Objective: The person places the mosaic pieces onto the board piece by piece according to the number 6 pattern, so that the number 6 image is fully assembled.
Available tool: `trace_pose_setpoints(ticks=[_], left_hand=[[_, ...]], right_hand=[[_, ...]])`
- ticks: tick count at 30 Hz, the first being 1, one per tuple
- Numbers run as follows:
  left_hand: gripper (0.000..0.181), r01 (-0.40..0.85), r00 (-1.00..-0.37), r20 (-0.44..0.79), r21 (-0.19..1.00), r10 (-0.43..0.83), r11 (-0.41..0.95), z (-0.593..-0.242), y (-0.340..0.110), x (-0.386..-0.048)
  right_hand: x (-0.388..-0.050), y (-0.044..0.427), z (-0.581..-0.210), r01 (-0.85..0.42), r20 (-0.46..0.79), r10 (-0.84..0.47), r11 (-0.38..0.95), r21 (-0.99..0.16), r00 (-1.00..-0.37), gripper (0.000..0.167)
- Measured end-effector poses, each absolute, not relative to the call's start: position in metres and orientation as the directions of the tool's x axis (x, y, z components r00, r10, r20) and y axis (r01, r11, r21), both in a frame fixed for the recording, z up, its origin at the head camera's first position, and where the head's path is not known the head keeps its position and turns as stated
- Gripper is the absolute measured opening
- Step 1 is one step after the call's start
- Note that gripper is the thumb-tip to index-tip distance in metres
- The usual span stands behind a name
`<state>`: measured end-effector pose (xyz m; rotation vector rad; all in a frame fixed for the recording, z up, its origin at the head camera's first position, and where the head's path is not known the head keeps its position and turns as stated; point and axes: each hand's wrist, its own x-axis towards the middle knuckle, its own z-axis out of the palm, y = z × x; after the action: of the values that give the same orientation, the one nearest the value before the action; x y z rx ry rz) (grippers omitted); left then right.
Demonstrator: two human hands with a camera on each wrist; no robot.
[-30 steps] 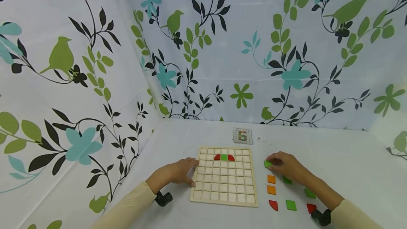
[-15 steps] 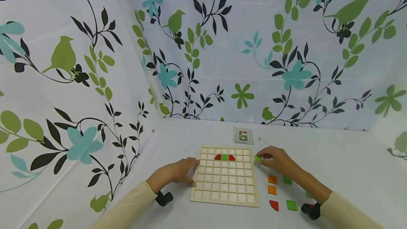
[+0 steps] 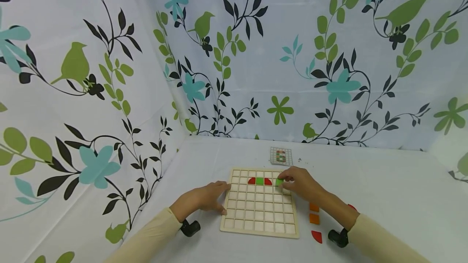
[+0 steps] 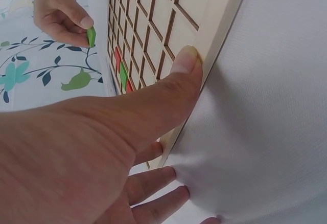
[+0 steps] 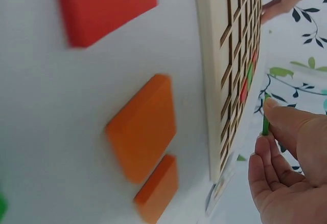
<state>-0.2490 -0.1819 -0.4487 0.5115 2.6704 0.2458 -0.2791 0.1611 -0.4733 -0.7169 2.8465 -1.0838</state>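
My left hand [image 3: 210,198] rests at the left edge of a wooden grid board [image 3: 259,216]. Its thumb presses the rim and its fingers lie loosely along the side. In the board's second row sit a green square tile [image 3: 260,181] and two red rounded tiles, one red tile [image 3: 252,180] to its left and one red tile [image 3: 268,182] to its right. Between thumb and fingertips, my right hand [image 3: 301,184] pinches another green tile [image 5: 265,116], held above the board's upper right part. The right wrist view shows that tile edge-on, apart from the board.
Right of the board lie two orange tiles, one orange tile [image 3: 314,207] behind the other orange tile [image 3: 314,218], and a red quarter-round tile [image 3: 317,236]. My right forearm hides other tiles. A printed pattern card [image 3: 281,156] lies behind the board. Patterned curtains [image 3: 234,60] hang beyond the table.
My right hand has carried the green tile leftward from the loose tiles to above the board. The left hand stays at the board's edge.
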Motion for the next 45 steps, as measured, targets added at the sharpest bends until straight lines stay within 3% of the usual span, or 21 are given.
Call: trace_pose_setpoints(ticks=[12,22,34,45], left_hand=[[0.090,0.303,-0.850,-0.364,0.253,0.381,0.919,-0.446,-0.181,-0.247],[0.090,0.302,-0.855,-0.357,0.247,0.376,0.921,-0.445,-0.180,-0.247],[0.090,0.305,-0.854,-0.353,0.256,0.382,0.917,-0.445,-0.180,-0.246],[0.089,0.297,-0.853,-0.362,0.255,0.376,0.920,-0.446,-0.179,-0.247]], right_hand=[[-0.281,0.117,-0.471,-0.528,0.154,-0.559,0.605,-0.596,-0.815,0.023],[-0.284,0.094,-0.471,-0.650,0.214,-0.655,0.546,-0.528,-0.724,0.008],[-0.290,0.080,-0.472,-0.628,0.104,-0.670,0.616,-0.474,-0.735,0.006],[-0.297,0.073,-0.469,-0.645,0.085,-0.707,0.579,-0.498,-0.702,0.005]])
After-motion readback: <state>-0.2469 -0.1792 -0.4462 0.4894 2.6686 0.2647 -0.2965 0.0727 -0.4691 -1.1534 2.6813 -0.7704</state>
